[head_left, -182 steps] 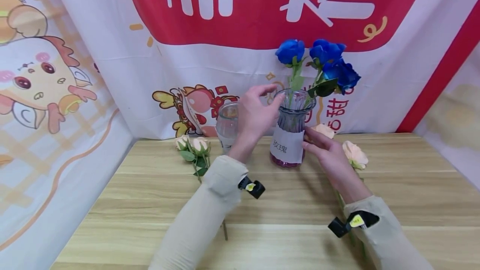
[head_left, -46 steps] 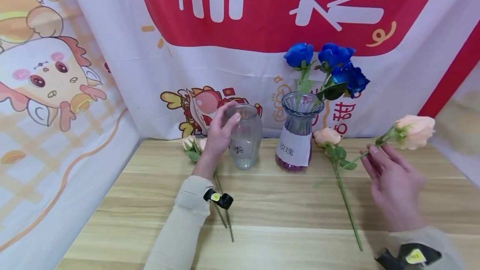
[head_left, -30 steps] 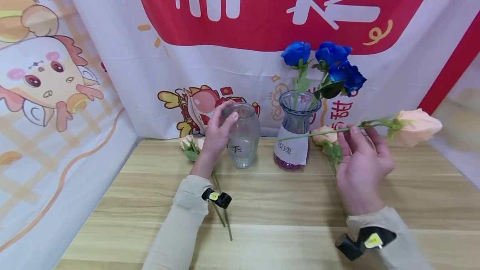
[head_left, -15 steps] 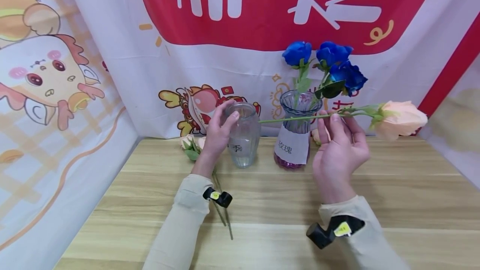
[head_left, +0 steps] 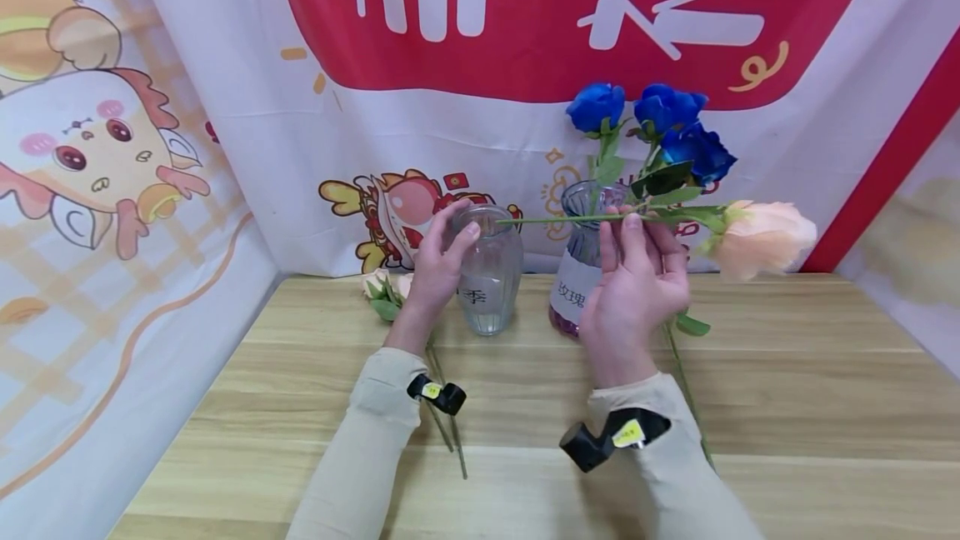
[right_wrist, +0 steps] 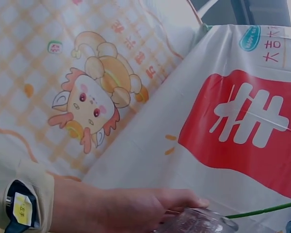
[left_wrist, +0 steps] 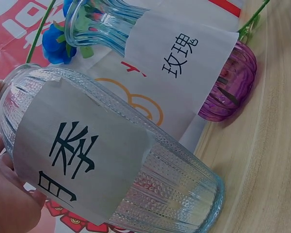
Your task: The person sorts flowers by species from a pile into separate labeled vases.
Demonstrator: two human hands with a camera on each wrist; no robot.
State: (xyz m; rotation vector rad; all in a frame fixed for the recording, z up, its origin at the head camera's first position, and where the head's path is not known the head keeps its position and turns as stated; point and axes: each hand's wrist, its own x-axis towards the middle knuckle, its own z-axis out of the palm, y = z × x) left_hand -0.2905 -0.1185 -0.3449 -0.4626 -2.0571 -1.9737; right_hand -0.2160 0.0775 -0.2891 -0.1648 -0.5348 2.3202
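Fingers (head_left: 633, 227) of the right hand (head_left: 630, 298) are pinched on the green stem of a peach rose (head_left: 765, 236), which is held almost level above the tabletop (head_left: 540, 415), its bloom turned to the right and its cut end pointed left. By the left hand (head_left: 437, 265), thumb and fingers are curled round the upper part of a clear vase (head_left: 497, 265), which is kept upright on the far part of the tabletop. The stem's tip is seen at the mouth of the clear vase; whether the rim is touched or the tip is inside cannot be told.

A white label (left_wrist: 82, 155) marked 月季 is shown on the clear vase in the left wrist view. Just to its right, a blue-and-purple vase (head_left: 583, 240) is filled with three blue roses (head_left: 667, 107) and is marked by a paper label (left_wrist: 182, 65) reading 玫瑰; it is partly covered by the right hand and crossed in front by the held stem. To the left of the clear vase, pale roses (head_left: 376, 282) are laid on the tabletop, their stems stretched toward the near side past the left wrist. Behind the right hand and sleeve, another flower stem (head_left: 680, 382) is seen lying, its bloom hidden. The scene is backed by a printed cloth (head_left: 465, 136) in white and red, and a black camera (head_left: 588, 447) is worn on the right wrist.
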